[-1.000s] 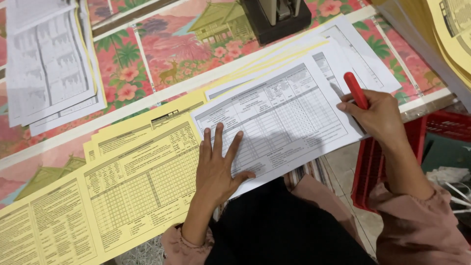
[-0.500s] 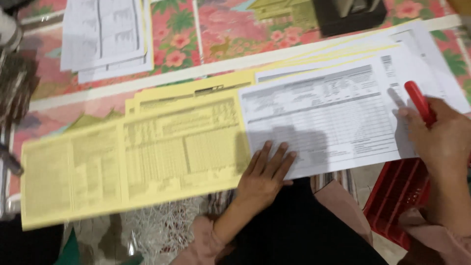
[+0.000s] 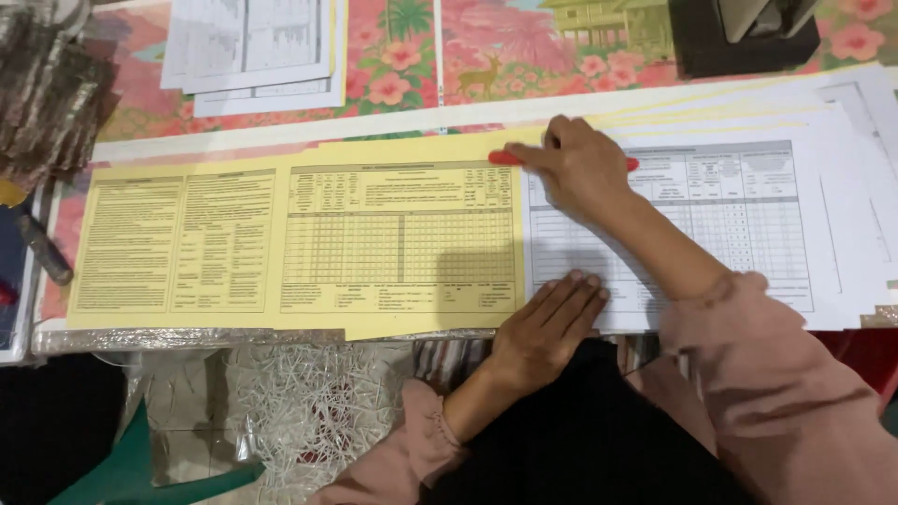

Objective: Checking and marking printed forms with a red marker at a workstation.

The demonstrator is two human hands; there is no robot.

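My right hand (image 3: 578,168) holds a red pen (image 3: 510,158) and rests on the top left corner of a white printed form (image 3: 739,220), its tip reaching over the edge of a wide yellow form (image 3: 299,243). My left hand (image 3: 552,323) lies flat, fingers together, on the lower edge of the white form where it meets the yellow one. Both forms lie side by side on a table covered with a pink floral cloth (image 3: 486,47). More yellow and white sheets show fanned out beneath the white form.
A stack of white printed sheets (image 3: 253,47) lies at the back left. A dark box-like object (image 3: 744,33) stands at the back right. A bundle of dark strips (image 3: 47,93) sits at the far left. Below the table edge is white wicker (image 3: 299,402).
My right hand with the red pen has moved left across the white form to its top left corner. My left hand stays flat on the form's lower edge. The view has shifted left.
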